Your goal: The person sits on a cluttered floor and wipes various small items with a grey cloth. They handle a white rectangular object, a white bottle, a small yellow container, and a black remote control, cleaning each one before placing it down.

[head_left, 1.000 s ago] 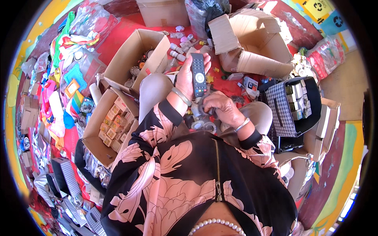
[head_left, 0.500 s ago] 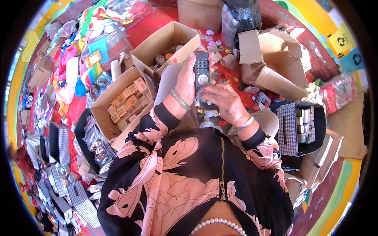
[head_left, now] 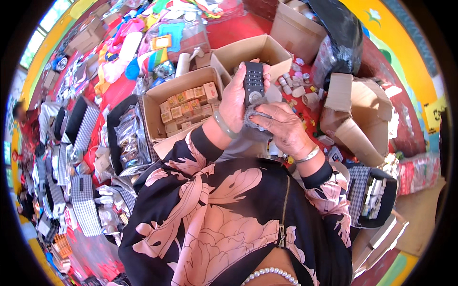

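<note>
A black remote control (head_left: 254, 82) with rows of small buttons and a round pad stands upright in front of me. My left hand (head_left: 234, 97) is closed around it, thumb along its left edge and fingertips showing at the right. Against its lower end, my right hand (head_left: 281, 125) pinches a crumpled grey cloth (head_left: 255, 113), which covers the bottom of the remote. Left of my hands is an open cardboard box (head_left: 157, 93) holding several small printed cartons (head_left: 190, 108). Just beyond the remote stands another open cardboard box (head_left: 272, 44).
An open, torn-flapped cardboard box (head_left: 362, 119) stands at the right, above a checked fabric bin (head_left: 358, 195) of small boxes. Small items litter the red floor (head_left: 238, 31). Checked bins (head_left: 86, 205) and colourful textiles (head_left: 129, 47) crowd the left. A black plastic bag (head_left: 341, 38) stands far right.
The view has turned left, so the boxes appear shifted right. Both hands still hold the remote and the grey cloth; the cloth now sits bunched over the remote's lower end.
</note>
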`<act>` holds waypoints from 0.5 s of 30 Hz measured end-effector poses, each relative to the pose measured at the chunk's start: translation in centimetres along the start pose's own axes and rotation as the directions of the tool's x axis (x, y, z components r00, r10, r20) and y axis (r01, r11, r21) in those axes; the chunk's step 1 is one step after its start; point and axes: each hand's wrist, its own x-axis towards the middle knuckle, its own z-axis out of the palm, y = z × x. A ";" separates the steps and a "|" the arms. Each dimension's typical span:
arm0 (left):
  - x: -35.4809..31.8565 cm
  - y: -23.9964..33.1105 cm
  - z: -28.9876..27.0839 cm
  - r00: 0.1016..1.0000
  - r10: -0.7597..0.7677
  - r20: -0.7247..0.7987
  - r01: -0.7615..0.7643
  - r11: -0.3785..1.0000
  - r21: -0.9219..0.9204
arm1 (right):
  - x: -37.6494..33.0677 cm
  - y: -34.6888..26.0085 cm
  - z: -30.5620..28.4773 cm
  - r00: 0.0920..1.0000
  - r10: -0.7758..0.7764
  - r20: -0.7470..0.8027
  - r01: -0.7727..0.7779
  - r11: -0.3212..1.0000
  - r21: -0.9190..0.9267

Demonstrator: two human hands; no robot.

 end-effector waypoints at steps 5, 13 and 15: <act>-2.2 4.5 -1.9 0.989 0.125 -0.081 -0.127 0.991 -0.028 | 1.6 1.6 -1.2 0.992 0.047 0.121 -0.032 0.991 -0.127; -6.2 8.6 -0.7 0.967 0.236 -0.093 -0.239 0.971 -0.015 | 7.8 -4.3 4.1 0.935 -0.305 0.179 0.277 0.946 0.167; -7.1 9.2 -1.5 0.963 0.252 -0.095 -0.249 0.968 0.036 | 7.7 -4.1 4.6 0.940 -0.307 0.151 0.273 0.939 0.207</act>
